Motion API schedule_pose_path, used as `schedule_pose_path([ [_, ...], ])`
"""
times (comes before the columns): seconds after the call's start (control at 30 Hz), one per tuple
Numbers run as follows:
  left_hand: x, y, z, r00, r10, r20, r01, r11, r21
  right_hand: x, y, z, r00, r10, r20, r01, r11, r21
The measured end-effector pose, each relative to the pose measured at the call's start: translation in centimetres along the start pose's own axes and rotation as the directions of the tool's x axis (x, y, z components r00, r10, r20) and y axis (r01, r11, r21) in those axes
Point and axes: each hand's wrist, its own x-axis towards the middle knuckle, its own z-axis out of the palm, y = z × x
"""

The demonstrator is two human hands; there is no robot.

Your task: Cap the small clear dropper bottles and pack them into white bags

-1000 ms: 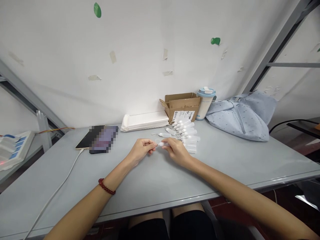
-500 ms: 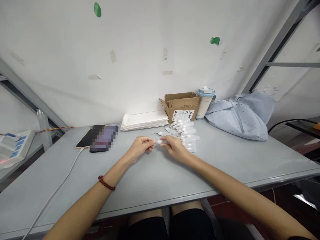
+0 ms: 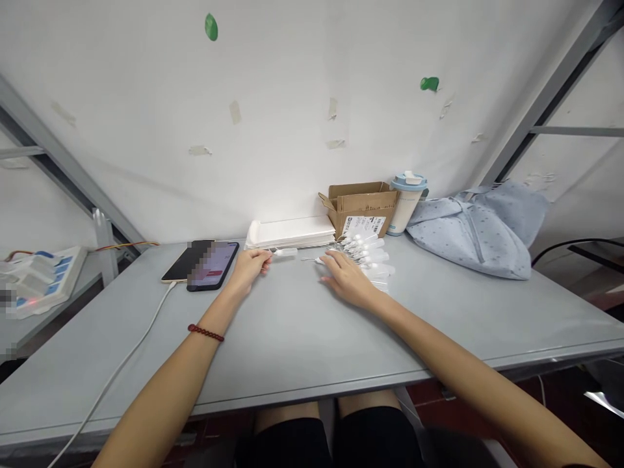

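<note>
My left hand [image 3: 251, 268] is closed in a pinch on the thin end of a small translucent needle-tip bottle [image 3: 287, 252], whose body points right over the table. My right hand [image 3: 345, 279] lies with fingers stretched over the left edge of a pile of similar needle-tip bottles [image 3: 373, 255]. Beneath its fingertips is another such bottle, its thin metal needle [image 3: 308, 259] sticking out to the left; whether the fingers grip it is not clear. Part of the pile is hidden behind that hand.
Behind the hands lie a stack of white padded envelopes [image 3: 297, 230] and an opened cardboard box [image 3: 363, 211]. A lidded cup [image 3: 406, 207] and a light blue cloth bag [image 3: 480, 231] stand to the right. Two phones [image 3: 214, 266] lie left, a white charging cable [image 3: 131, 351] running forward.
My hands have parted. The left moved left and away from me with the bottle in its fingers; the right let go of that bottle and reached onto the pile. The view shifted slightly.
</note>
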Motion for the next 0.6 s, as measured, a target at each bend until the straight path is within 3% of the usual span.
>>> schedule_pose_path([
  [0.17,0.2,-0.5,-0.1,0.999,-0.045,0.0,0.045,0.997,0.057,-0.1,-0.4,-0.1,0.995,0.031,0.094,-0.02,0.993,-0.119],
  [0.43,0.4,-0.8,0.0,0.998,-0.017,-0.068,0.031,0.975,0.221,0.0,-1.1,-0.6,0.989,0.032,0.146,-0.012,0.99,-0.138],
  [0.53,0.2,-0.4,0.2,0.991,0.1,-0.085,-0.069,0.948,0.311,0.0,-1.2,-0.5,0.99,-0.003,0.142,0.018,0.995,-0.103],
  [0.6,-0.3,-0.1,0.6,0.977,0.212,-0.035,-0.184,0.907,0.378,-0.1,-1.2,-0.5,0.992,-0.029,0.123,0.039,0.997,-0.073],
])
